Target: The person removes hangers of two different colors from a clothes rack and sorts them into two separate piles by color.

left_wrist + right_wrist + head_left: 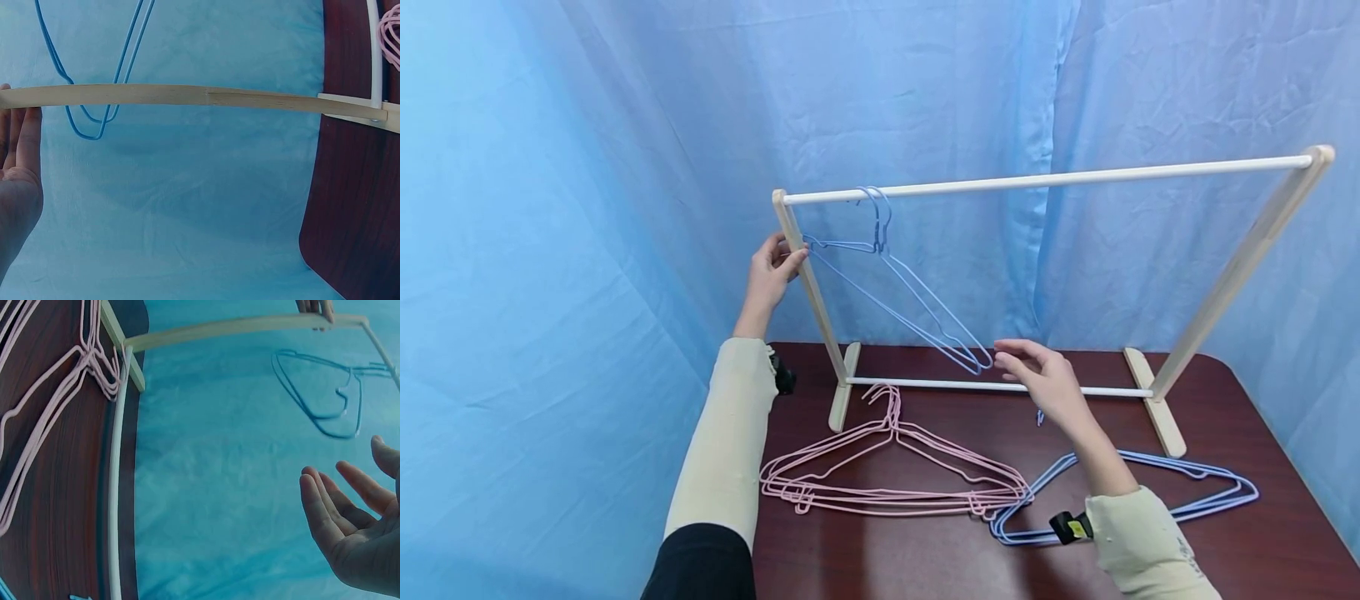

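Note:
Two blue wire hangers (877,237) hang by their hooks from the white top rod (1037,181) of a wooden clothes rack, toward its left end. They slant down to the right. My left hand (767,275) grips the upper part of the rack's left post (822,312), thumb in front, beside the hangers' left ends. In the left wrist view, fingers (28,140) lie against that post. Just right of the hangers' lower ends is my right hand (1051,385), its fingers apart and loosely bent, holding nothing; the right wrist view shows a gap to the hangers.
Several pink hangers (892,425) lie stacked on the dark wooden table (880,558). Blue hangers (1213,469) lie to their right, partly behind my right forearm. The rack's lower rod (940,384) and right post (1232,275) stand behind them. Blue curtains (587,250) surround the table.

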Demonstrator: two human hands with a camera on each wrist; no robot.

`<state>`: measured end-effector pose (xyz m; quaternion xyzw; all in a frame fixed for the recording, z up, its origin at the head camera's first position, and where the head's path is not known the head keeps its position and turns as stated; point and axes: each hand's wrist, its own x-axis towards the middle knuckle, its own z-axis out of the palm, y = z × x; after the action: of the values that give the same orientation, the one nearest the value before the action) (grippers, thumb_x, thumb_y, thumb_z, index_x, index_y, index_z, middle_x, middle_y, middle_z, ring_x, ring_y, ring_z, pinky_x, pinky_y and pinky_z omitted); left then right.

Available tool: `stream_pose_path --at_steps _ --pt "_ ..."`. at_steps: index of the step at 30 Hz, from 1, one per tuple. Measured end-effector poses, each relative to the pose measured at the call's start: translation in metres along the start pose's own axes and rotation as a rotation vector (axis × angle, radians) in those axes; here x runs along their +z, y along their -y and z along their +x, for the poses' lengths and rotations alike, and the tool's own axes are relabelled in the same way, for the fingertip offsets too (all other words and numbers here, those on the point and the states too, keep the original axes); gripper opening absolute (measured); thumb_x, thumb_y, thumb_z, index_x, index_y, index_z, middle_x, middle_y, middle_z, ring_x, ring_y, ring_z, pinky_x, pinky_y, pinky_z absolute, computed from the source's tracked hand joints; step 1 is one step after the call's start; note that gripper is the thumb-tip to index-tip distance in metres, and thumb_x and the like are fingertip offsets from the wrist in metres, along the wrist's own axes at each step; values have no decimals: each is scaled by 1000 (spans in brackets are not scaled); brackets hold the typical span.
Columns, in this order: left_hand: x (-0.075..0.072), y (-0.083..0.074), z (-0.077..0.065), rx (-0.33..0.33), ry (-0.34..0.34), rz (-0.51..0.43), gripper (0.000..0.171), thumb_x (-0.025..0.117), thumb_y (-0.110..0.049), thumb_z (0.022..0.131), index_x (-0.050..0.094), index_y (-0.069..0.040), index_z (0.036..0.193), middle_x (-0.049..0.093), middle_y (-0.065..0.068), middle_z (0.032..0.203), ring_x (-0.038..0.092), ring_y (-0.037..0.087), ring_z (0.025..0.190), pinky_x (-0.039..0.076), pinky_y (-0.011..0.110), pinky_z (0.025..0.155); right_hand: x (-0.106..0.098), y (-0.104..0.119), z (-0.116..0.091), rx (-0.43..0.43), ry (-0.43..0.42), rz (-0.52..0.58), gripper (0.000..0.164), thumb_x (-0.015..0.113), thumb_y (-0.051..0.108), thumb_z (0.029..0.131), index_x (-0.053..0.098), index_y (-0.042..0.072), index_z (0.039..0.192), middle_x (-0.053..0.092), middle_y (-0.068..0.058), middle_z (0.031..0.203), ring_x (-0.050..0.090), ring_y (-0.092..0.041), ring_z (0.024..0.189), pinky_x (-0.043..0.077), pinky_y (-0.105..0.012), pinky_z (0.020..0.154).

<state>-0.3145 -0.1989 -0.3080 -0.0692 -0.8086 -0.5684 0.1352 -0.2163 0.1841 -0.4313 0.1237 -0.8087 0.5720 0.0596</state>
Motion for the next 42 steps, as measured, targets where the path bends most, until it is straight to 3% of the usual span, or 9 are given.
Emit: stream_pose_path --at_steps 10,15,20,24,28,33,42 --pt "0 1 1 -4 -6 7 42 57 -17 102 51 -5 142 61 22 132 61 31 121 51 45 106 17 7 4 9 19 161 32 62 12 99 61 -13 119 65 -33 121 71 2 92 59 -27 87" --pt "0 2 1 -2 -8 11 41 57 -17 102 52 -4 141 62 21 131 62 31 120 52 45 105 19 7 4 -26 -42 244 28 61 5 98 61 -20 112 75 -14 104 73 -2 86 60 -26 81" --pt "0 1 0 -2 -5 -6 42 57 -16 102 51 -4 142 60 23 133 60 33 122 51 45 106 15 9 2 -30 -104 445 34 61 -1 96 55 -28 116 77 3 95 75 -8 88 60 -26 81" --pt "-1 3 1 6 -3 -4 42 57 -16 102 51 -4 141 61 22 131 61 33 122 51 46 106 11 11 0 -2 -168 592 26 62 -2 95 62 -22 111 78 0 93 77 -14 87 59 -29 83" --pt "-1 3 1 6 -6 0 41 57 -16 102 51 -4 141 62 20 129 62 31 120 51 45 106 6 12 0 -2 -216 670 15 63 -2 94 71 -10 105 79 -4 92 77 -17 87 59 -30 82" --pt "0 5 5 -4 -10 -7 42 57 -15 102 51 -4 141 59 24 133 60 33 122 50 45 107 -2 10 -4 -41 -238 691 20 64 -1 93 69 -14 108 79 -6 94 77 -18 87 59 -30 82" --pt "-1 38 22 20 -24 -20 46 60 -25 100 51 -9 142 61 20 133 60 32 124 50 45 107 -17 4 -23 -68 -293 770 17 63 -6 92 71 -11 106 78 -11 96 77 -21 88 58 -32 84"
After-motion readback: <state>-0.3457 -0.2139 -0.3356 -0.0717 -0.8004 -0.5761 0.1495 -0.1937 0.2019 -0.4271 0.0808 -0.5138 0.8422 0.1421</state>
